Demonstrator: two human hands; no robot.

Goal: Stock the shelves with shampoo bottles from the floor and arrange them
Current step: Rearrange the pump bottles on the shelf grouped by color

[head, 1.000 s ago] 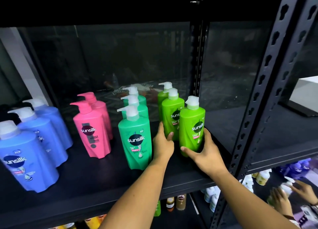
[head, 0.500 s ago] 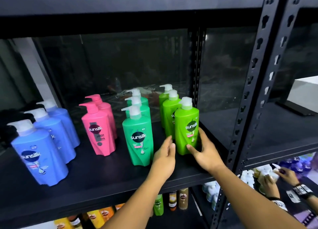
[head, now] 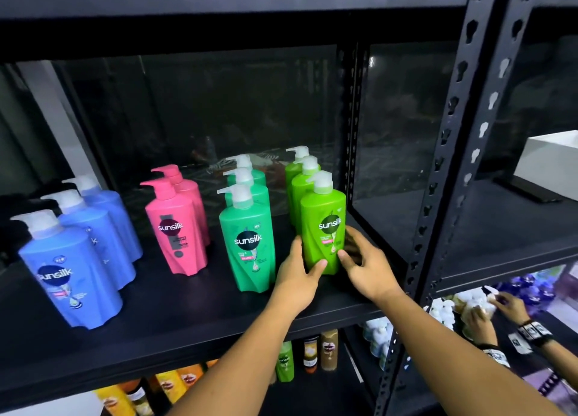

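The front lime green shampoo bottle [head: 325,215] stands upright on the black shelf [head: 187,321], at the head of a row of three lime bottles by the shelf's right end. My left hand [head: 297,278] holds its lower left side, thumb across the front. My right hand [head: 366,268] holds its lower right side, thumb on the label's edge. To the left stand rows of teal green bottles [head: 247,237], pink bottles [head: 175,231] and blue bottles [head: 72,275], all with pumps pointing left.
A black perforated upright post [head: 450,165] stands just right of my hands. A white box [head: 553,162] sits on the neighbouring shelf. Small bottles [head: 316,350] fill the shelf below. Another person's hands [head: 506,306] handle bottles at the lower right.
Both hands have slid down to the lime bottle's base. The bottle has turned and shifted a little, so its label now faces the front, in line with its row.
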